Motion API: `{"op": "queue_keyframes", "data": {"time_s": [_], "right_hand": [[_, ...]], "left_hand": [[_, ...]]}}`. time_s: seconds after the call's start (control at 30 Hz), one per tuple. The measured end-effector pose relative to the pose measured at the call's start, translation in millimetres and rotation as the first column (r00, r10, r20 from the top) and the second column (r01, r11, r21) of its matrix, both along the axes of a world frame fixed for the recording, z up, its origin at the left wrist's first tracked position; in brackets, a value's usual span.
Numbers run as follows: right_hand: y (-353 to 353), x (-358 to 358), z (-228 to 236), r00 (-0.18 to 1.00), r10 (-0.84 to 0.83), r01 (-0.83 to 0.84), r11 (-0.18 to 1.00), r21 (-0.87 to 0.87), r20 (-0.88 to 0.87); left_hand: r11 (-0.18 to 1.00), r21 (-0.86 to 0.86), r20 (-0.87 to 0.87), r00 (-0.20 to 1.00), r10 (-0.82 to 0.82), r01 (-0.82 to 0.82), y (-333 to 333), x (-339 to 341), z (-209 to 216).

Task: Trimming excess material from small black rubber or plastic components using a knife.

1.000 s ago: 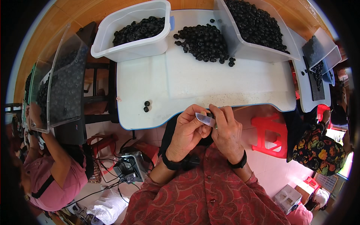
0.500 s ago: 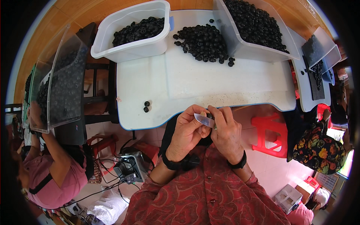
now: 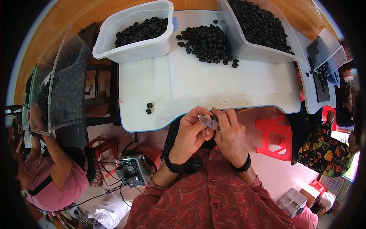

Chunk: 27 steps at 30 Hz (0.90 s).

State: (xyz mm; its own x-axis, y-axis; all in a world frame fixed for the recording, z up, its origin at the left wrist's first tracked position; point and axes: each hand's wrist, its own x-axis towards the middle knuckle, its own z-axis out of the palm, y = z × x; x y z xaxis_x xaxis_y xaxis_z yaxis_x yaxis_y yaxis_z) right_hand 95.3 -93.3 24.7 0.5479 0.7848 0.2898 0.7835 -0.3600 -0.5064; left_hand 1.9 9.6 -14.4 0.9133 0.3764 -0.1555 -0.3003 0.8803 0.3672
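In front of my chest, just off the table's near edge, both hands are close together. My right hand (image 3: 232, 137) is closed around a small knife; its short silvery blade (image 3: 208, 122) points left across my left fingertips. My left hand (image 3: 190, 133) is pinched, thumb against the blade. A small dark piece shows between the fingertips behind the blade, mostly hidden by fingers. Two black round parts (image 3: 149, 108) lie on the white table (image 3: 152, 84) to the left. Farther back is a loose pile of black round parts with holes (image 3: 209, 44).
A white tub (image 3: 141, 53) of black parts stands back left, a larger translucent bin (image 3: 263, 53) back right. At left, a person in pink (image 3: 57, 179) reaches to a clear bin (image 3: 68, 91). A red stool (image 3: 274, 135) and another person in a flowered garment (image 3: 324, 154) are at right.
My hands and the knife stay almost in place, with only a slight shift of the blade. The person at left has moved slightly.
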Motion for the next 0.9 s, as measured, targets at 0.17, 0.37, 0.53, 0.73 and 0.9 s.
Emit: {"op": "queue_keyframes", "data": {"time_s": [0.17,0.37,0.53,0.73,0.9], "right_hand": [[0,0,-1,1.0,-0.001,0.001,1.0,0.001,0.001],[-1,2,-5,1.0,-0.018,0.018,1.0,0.001,-0.009],[-5,11,-9,0.986,-0.062,0.069,0.997,0.042,-0.154],[0,3,3,0.882,0.051,0.097,0.953,0.287,-0.469],[3,-3,1,0.862,0.081,0.11,0.934,0.341,-0.501]], "left_hand": [[1.0,0.002,0.001,1.0,-0.003,0.003,0,0,-2],[1.0,0.003,-0.004,1.0,-0.007,0.007,1,-2,-1],[0.999,0.027,0.019,0.999,-0.032,0.032,0,1,4],[1.0,0.014,-0.088,0.996,0.014,-0.012,2,3,10],[0.991,0.121,-0.145,0.986,0.081,-0.063,2,3,0]]}}
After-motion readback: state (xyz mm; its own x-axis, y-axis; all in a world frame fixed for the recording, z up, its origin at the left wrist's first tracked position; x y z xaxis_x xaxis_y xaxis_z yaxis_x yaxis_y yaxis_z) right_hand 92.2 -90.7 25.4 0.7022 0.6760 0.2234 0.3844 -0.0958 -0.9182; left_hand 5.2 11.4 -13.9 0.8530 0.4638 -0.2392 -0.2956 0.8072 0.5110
